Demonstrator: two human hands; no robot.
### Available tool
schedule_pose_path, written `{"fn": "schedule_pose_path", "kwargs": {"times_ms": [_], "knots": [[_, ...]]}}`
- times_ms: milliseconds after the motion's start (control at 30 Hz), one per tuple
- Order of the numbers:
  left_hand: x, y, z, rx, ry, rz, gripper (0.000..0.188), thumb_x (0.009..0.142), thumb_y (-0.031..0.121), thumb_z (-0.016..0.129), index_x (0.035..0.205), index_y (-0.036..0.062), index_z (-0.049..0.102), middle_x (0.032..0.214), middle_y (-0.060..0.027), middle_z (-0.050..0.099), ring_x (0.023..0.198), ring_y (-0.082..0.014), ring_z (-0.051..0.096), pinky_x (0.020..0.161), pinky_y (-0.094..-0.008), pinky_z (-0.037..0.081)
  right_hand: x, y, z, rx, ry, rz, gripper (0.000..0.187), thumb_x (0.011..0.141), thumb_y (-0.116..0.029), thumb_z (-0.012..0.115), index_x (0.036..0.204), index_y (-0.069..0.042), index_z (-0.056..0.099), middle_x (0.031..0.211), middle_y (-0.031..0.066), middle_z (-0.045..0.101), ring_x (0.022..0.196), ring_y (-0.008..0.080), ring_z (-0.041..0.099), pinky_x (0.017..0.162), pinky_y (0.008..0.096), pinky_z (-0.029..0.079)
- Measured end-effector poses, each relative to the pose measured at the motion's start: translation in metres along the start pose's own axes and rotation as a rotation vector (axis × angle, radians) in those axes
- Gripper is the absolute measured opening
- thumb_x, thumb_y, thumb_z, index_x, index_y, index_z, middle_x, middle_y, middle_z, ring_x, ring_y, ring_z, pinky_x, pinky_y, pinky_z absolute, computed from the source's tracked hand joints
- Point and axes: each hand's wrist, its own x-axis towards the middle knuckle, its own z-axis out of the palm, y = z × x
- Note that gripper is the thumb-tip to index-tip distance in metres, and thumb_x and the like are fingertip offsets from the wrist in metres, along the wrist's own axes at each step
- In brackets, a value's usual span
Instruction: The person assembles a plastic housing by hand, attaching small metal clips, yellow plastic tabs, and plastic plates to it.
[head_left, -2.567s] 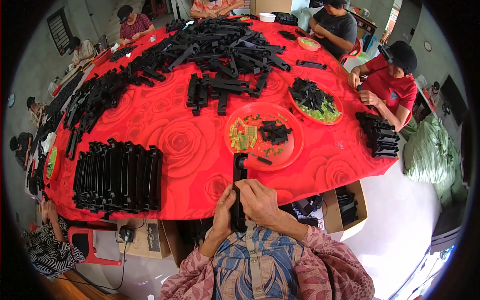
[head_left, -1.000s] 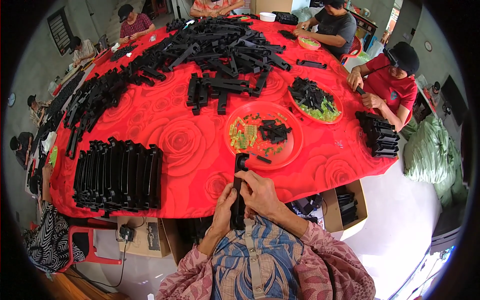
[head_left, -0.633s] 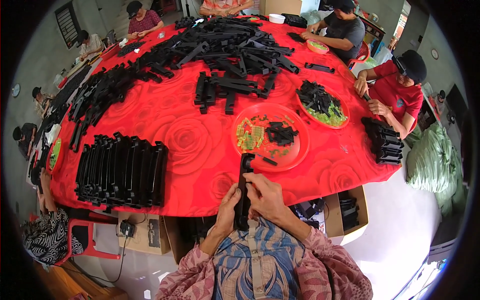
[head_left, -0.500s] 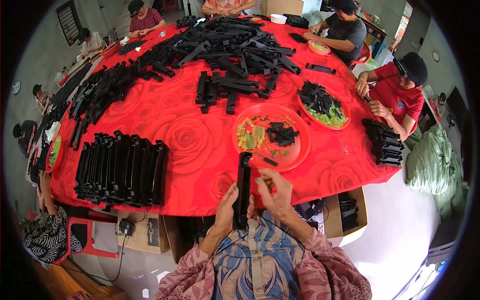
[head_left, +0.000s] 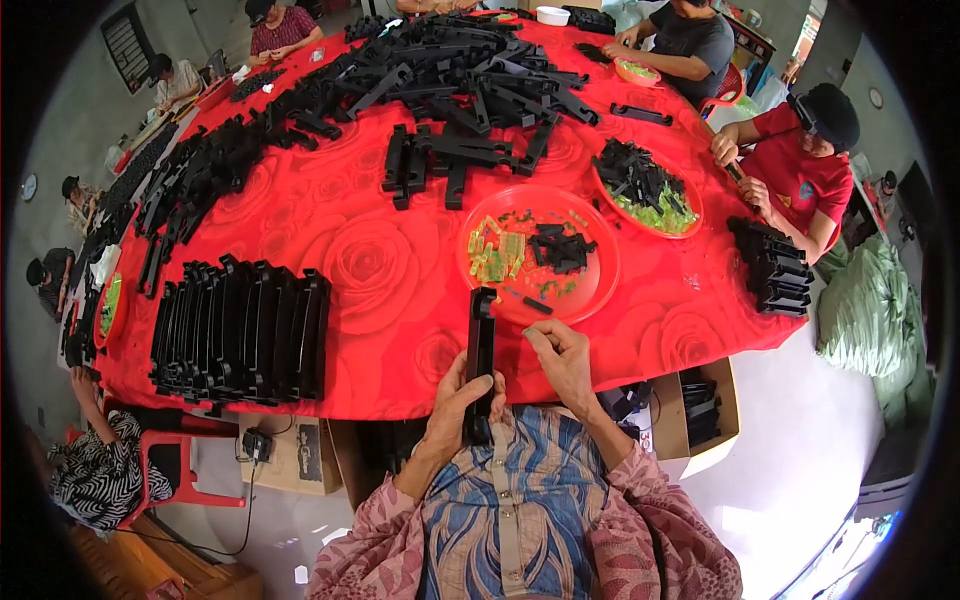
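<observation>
A long black plastic channel piece [head_left: 482, 340] stands nearly upright in front of my body. My left hand [head_left: 452, 408] is wrapped round its lower half, with the thumb across its front. To the right of it, my right hand [head_left: 562, 362] is raised apart from the piece, thumb and forefinger pressed together. Whatever sits in that pinch is too small to make out. Just beyond both hands lies a red round plate [head_left: 603, 285]. It carries yellow-green clear pieces [head_left: 500, 258], short black strips [head_left: 562, 250] and tiny coloured bits. One black strip [head_left: 537, 305] rests near its front rim.
A row of black channel pieces [head_left: 240, 335] stands at left. A large heap of them [head_left: 440, 80] covers the table's far part. A second red bowl [head_left: 690, 228] holds strips and green pieces. Beside it a co-worker in red [head_left: 810, 170] works. An open carton [head_left: 715, 450] stands below.
My right hand has moved slightly up, and its fingers have closed from a looser curl into a pinch. My left thumb now lies across the front of the channel piece.
</observation>
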Motion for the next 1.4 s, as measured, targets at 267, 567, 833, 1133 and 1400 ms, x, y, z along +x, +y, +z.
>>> {"fn": "schedule_pose_path", "kwargs": {"times_ms": [267, 567, 833, 1133, 1400], "knots": [[0.005, -0.002, -0.002, 0.028, -0.027, -0.009, 0.053, 0.096, 0.021, 0.056, 0.142, 0.0037, 0.037, 0.093, -0.0111, 0.058, 0.063, -0.016, 0.059, 0.054, -0.0273, 0.049, 0.001, 0.01, 0.001, -0.047, -0.02, 0.021, 0.009, 0.093, -0.009, 0.065, 0.092, 0.0, 0.067, 0.068, -0.011, 0.048, 0.06, -0.0016, 0.037, 0.05, 0.0189, 0.027], [0.01, 0.0, -0.002, 0.015, -0.027, 0.001, 0.054, 0.101, 0.033, 0.05, 0.143, 0.0025, 0.037, 0.091, -0.01, 0.06, 0.066, -0.0146, 0.06, 0.055, -0.0262, 0.049, 0.005, -0.002, 0.0, -0.079, -0.049, 0.084, 0.01, 0.093, -0.006, 0.064, 0.093, 0.004, 0.064, 0.068, -0.0067, 0.051, 0.062, 0.0009, 0.039, 0.053, 0.0205, 0.031], [0.007, -0.003, -0.007, -0.075, -0.047, 0.026, 0.046, 0.105, 0.031, 0.039, 0.141, 0.0024, 0.039, 0.09, -0.0115, 0.061, 0.067, -0.0172, 0.061, 0.059, -0.0285, 0.05, 0.004, 0.005, 0.005, -0.059, -0.03, 0.071, 0.012, 0.093, -0.008, 0.066, 0.096, 0.004, 0.065, 0.07, -0.0043, 0.055, 0.065, 0.0015, 0.044, 0.055, 0.0189, 0.035], [0.01, -0.013, -0.006, -0.148, -0.076, 0.056, 0.027, 0.103, 0.034, 0.045, 0.106, 0.007, 0.044, 0.079, -0.0095, 0.064, 0.056, -0.0157, 0.062, 0.046, -0.0258, 0.049, 0.0, 0.015, -0.005, -0.155, -0.035, 0.047, 0.01, 0.094, -0.008, 0.063, 0.093, 0.002, 0.065, 0.068, -0.0064, 0.05, 0.06, 0.0009, 0.039, 0.051, 0.02, 0.028], [-0.003, 0.01, -0.002, 0.341, -0.04, 0.137, 0.044, 0.09, 0.027, 0.065, 0.127, 0.0063, 0.056, 0.078, 0.0016, 0.055, 0.065, -0.0082, 0.054, 0.056, -0.0235, 0.045, -0.002, 0.011, 0.002, -0.109, -0.061, 0.019, 0.01, 0.095, -0.009, 0.062, 0.091, 0.0, 0.064, 0.066, -0.0085, 0.045, 0.056, -0.0002, 0.033, 0.049, 0.0192, 0.022]]}}
